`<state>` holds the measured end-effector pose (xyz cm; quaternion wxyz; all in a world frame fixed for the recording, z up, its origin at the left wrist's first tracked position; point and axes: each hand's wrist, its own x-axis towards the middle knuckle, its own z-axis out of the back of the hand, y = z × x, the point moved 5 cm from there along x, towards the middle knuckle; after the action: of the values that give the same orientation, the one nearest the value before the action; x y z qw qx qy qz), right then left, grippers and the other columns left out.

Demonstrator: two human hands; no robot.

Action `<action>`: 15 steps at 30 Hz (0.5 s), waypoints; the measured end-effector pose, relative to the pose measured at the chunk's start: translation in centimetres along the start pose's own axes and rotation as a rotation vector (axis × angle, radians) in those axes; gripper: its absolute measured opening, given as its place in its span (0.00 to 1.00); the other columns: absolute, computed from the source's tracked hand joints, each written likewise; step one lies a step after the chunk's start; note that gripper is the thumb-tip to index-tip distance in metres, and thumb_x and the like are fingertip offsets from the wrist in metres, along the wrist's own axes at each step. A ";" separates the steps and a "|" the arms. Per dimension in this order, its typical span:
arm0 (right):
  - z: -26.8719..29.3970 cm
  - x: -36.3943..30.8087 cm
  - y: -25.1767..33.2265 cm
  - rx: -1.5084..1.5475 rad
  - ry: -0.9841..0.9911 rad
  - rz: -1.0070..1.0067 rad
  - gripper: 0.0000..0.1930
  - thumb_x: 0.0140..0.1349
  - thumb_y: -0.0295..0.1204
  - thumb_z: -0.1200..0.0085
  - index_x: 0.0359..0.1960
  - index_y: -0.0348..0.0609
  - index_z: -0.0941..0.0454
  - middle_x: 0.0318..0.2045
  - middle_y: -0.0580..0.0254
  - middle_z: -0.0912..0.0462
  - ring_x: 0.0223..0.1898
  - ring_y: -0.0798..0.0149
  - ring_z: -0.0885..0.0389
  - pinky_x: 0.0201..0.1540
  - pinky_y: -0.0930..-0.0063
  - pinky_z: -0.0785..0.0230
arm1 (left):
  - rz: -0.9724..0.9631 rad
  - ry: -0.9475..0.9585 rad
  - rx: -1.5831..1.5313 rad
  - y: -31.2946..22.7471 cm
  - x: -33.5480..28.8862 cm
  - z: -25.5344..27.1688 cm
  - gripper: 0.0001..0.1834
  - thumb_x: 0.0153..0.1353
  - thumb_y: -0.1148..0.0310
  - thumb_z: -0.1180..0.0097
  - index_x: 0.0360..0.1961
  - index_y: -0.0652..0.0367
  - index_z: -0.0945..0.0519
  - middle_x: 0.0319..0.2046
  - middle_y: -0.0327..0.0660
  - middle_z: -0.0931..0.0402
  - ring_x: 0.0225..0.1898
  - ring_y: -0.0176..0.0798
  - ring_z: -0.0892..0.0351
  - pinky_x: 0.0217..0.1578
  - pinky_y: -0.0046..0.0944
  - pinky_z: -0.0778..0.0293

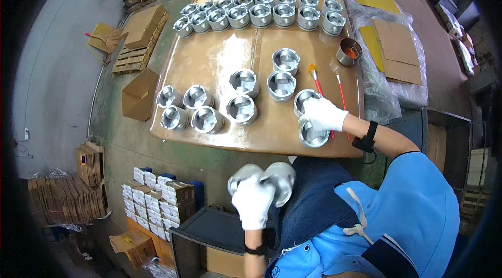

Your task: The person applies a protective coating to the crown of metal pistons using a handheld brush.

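Note:
Both my hands wear white gloves. My left hand [253,202] is closed on two silver engine pistons, one piston [281,180] at its right and another piston [241,176] at its left, held off the table's near edge. My right hand [324,115] is at the table's near right corner, its fingers closed over the rims of two upright pistons, a far piston [302,99] and a near piston [314,138]. Directly beyond stands a pair of pistons [282,88]. Further left are another pair of pistons [242,111] and a group of several pistons [197,104].
The brown-covered table [209,48] carries two rows of pistons [260,15] at its far side. On the right are a metal cup [349,52] of reddish liquid, an orange-tipped brush [316,77] and a thin red-handled brush [341,90]. A dark cart [219,226] stands lower left.

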<state>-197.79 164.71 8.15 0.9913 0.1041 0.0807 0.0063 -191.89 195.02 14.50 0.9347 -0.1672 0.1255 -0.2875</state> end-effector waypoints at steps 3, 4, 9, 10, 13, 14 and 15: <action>1.1 0.0 -2.4 -0.056 0.048 0.010 0.13 0.50 0.35 0.39 0.40 0.59 0.10 0.36 0.54 0.18 0.39 0.50 0.15 0.37 0.55 0.20 | -0.176 0.148 0.015 -5.0 5.5 -0.9 0.11 0.56 0.59 0.39 0.32 0.50 0.11 0.31 0.50 0.14 0.35 0.55 0.14 0.39 0.52 0.19; 1.8 -0.2 -2.9 -0.038 -0.005 0.037 0.16 0.50 0.35 0.39 0.42 0.60 0.11 0.38 0.54 0.17 0.42 0.50 0.16 0.41 0.55 0.20 | -0.205 0.171 0.016 -6.2 6.7 -1.3 0.11 0.57 0.59 0.41 0.32 0.51 0.11 0.32 0.50 0.14 0.36 0.55 0.14 0.39 0.52 0.19; 5.9 -3.6 -4.5 0.148 -0.452 -0.050 0.18 0.53 0.37 0.36 0.48 0.59 0.14 0.47 0.57 0.17 0.52 0.50 0.19 0.53 0.56 0.23 | -0.313 0.294 0.064 -9.4 11.7 -5.1 0.12 0.56 0.61 0.42 0.34 0.53 0.11 0.33 0.51 0.14 0.37 0.54 0.13 0.40 0.53 0.19; 5.6 -4.4 -5.7 0.181 -0.455 -0.305 0.16 0.57 0.37 0.39 0.49 0.59 0.14 0.43 0.57 0.16 0.48 0.51 0.17 0.51 0.57 0.23 | -0.358 0.302 0.097 -9.8 12.5 -5.9 0.12 0.55 0.62 0.43 0.35 0.53 0.11 0.34 0.51 0.13 0.38 0.53 0.13 0.40 0.53 0.19; 3.5 -7.8 -8.3 0.135 -0.399 -0.861 0.16 0.69 0.42 0.49 0.56 0.61 0.18 0.37 0.56 0.15 0.39 0.51 0.14 0.43 0.53 0.21 | -0.458 0.276 0.176 -10.7 14.3 -7.8 0.11 0.58 0.66 0.45 0.34 0.53 0.11 0.31 0.50 0.14 0.35 0.53 0.13 0.37 0.53 0.19; 2.2 -8.3 -8.5 0.077 -0.335 -0.912 0.19 0.70 0.42 0.51 0.61 0.61 0.22 0.37 0.55 0.15 0.39 0.50 0.14 0.42 0.51 0.21 | -0.477 0.260 0.169 -10.9 14.5 -8.1 0.11 0.58 0.67 0.45 0.35 0.54 0.11 0.33 0.50 0.14 0.37 0.54 0.13 0.38 0.52 0.19; 0.6 -9.0 -8.9 0.030 -0.207 -1.012 0.22 0.71 0.42 0.53 0.65 0.62 0.26 0.38 0.54 0.15 0.39 0.49 0.14 0.40 0.49 0.20 | -0.485 0.263 0.179 -10.9 14.5 -8.3 0.11 0.59 0.68 0.46 0.36 0.55 0.12 0.35 0.51 0.14 0.39 0.54 0.13 0.39 0.52 0.20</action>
<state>-206.61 155.60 8.28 0.8715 0.0662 0.0226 -0.4854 -188.37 176.09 9.11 0.8253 -0.0706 0.1762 -0.5319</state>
